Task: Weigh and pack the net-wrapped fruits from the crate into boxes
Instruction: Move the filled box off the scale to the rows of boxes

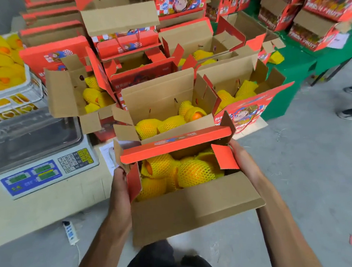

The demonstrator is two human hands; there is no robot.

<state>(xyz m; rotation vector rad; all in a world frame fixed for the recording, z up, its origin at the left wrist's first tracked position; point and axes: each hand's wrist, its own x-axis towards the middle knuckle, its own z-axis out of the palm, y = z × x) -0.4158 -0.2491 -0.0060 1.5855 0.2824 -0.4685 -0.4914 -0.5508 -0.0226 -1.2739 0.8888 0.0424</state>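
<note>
Already heaped with yellow foam-netted fruits [193,172], the red-and-brown open cardboard box [197,207] pressed between left hand [119,175] and right hand [238,153], both flat on its sides, could slip or spill if tilted

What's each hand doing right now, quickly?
Left hand: closed on the left side of the filled box, holding it.
Right hand: gripping the box's right side, holding it.

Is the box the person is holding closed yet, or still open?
Open. The held box has its flaps spread, and net-wrapped fruits show inside. The left hand and right hand grip its sides.
</note>
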